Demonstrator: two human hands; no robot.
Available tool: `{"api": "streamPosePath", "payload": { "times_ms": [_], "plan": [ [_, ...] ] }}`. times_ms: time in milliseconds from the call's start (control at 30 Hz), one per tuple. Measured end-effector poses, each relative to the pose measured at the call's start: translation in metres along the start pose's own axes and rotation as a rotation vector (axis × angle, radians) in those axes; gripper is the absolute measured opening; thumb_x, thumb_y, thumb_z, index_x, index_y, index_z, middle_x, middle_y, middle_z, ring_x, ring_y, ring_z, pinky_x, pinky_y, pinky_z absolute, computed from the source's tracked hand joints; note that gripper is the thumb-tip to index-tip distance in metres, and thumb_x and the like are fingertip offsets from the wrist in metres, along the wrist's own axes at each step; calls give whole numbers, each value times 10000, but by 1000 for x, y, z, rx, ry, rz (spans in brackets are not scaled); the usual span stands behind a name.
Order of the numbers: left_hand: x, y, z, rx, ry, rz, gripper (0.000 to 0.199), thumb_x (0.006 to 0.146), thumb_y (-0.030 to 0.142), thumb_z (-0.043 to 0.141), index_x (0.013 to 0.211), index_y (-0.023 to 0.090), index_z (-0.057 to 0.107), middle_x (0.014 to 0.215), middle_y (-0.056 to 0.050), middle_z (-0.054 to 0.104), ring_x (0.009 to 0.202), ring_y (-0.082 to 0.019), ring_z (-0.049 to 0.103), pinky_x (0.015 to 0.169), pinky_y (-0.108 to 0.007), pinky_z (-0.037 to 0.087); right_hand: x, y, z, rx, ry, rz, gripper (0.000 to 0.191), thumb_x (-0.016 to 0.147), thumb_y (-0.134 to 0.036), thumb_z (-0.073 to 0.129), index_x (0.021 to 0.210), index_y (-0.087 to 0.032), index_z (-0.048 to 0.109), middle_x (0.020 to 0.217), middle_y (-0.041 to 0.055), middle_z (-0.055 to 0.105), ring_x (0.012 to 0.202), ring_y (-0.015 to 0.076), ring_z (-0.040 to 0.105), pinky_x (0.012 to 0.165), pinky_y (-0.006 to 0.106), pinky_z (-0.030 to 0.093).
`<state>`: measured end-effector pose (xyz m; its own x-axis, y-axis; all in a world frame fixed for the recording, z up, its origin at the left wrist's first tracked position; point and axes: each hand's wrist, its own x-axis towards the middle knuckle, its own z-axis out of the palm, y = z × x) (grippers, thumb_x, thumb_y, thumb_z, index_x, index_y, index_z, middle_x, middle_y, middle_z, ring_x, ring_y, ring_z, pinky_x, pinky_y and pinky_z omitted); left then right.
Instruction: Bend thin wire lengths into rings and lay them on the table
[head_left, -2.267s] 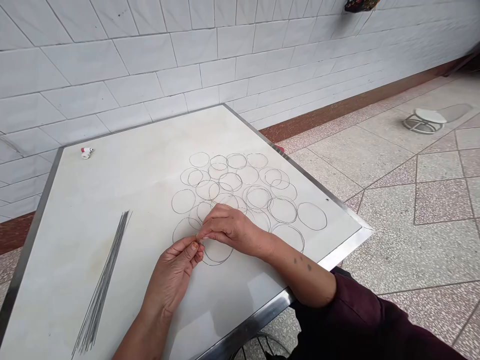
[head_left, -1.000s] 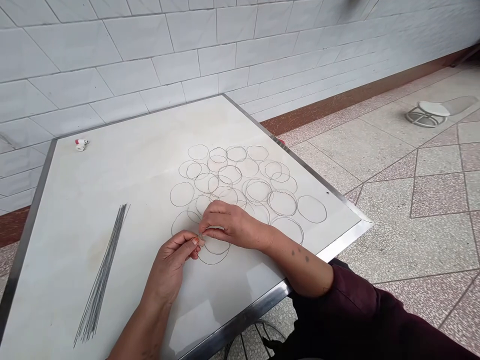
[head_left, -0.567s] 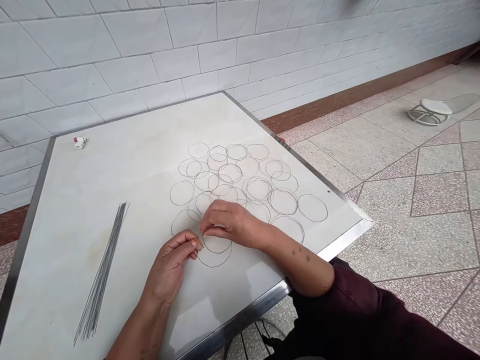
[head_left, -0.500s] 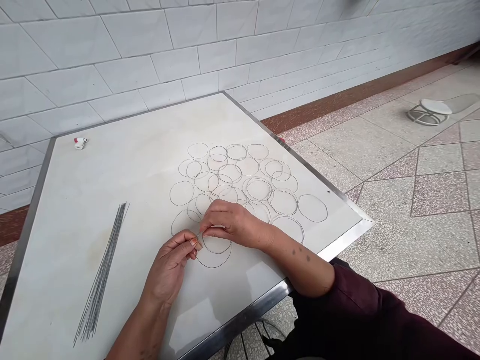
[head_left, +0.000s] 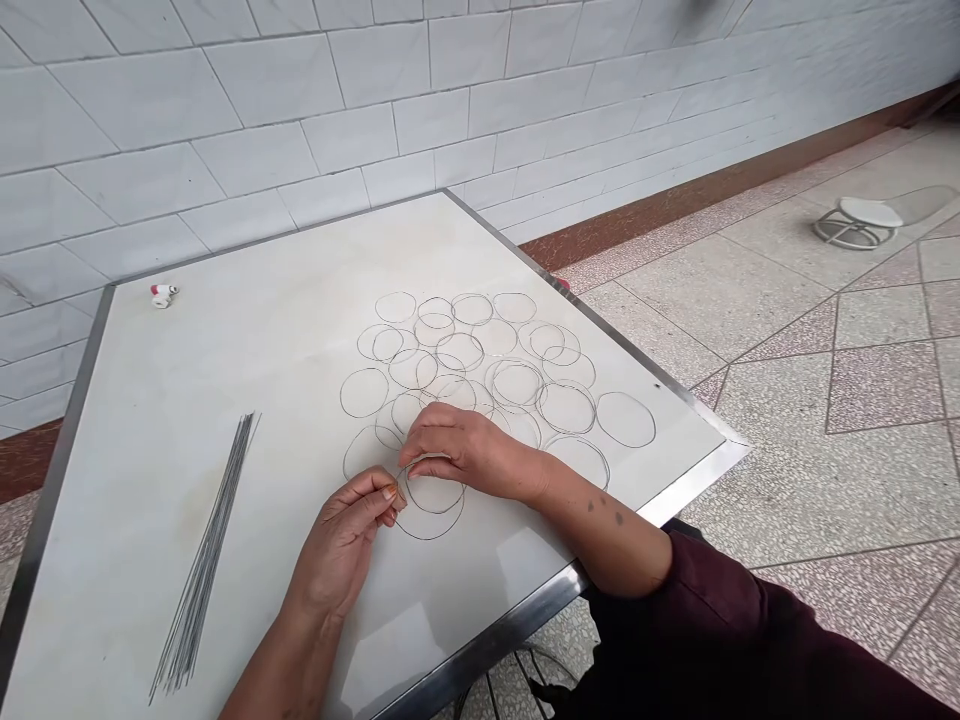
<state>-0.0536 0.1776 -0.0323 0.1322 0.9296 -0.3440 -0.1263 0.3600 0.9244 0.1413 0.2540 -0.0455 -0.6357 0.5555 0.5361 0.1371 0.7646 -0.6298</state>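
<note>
My left hand (head_left: pixel 341 545) pinches a thin wire ring (head_left: pixel 430 538) near the table's front edge, thumb against the fingers. Just right of it, my right hand (head_left: pixel 457 447) has its fingers curled round the upper left part of the same ring. Beyond and beside my hands, many thin wire rings (head_left: pixel 626 419) lie flat on the white table, a lot of them overlapping. A bundle of straight thin wires (head_left: pixel 206 560) rests left of my left hand. My right palm hides some of the rings.
A small red and white item (head_left: pixel 163 296) sits at the table's far left corner. The table has a metal rim (head_left: pixel 487 640) and stands by a white tiled wall (head_left: pixel 277 150). On the floor at the right is a white-topped stool (head_left: pixel 870 212).
My hands stay close together with only slight finger movement. More of the ring's wire shows between them, and the view has shifted a little.
</note>
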Motion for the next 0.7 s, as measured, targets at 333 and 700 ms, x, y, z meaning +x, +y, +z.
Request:
{"api": "streamPosePath", "payload": {
  "times_ms": [333,700],
  "plan": [
    [0,-1,-1,-56,18,24,171,794,305,666,662,202,633,688,-10,502,690,-166,420,665,-280,380,-2,0,0,67,38,55,121,966,-204,568,956,-193,688,920,52,628,886,149,597,756,276,547],
    [1,-1,-2,41,47,52,202,834,390,661,734,215,666,757,-21,572,722,-175,470,718,-300,408,0,0,-3,136,27,154,115,950,-247,600,1010,-202,687,902,34,619,828,137,592,711,261,533]
  ]
}}
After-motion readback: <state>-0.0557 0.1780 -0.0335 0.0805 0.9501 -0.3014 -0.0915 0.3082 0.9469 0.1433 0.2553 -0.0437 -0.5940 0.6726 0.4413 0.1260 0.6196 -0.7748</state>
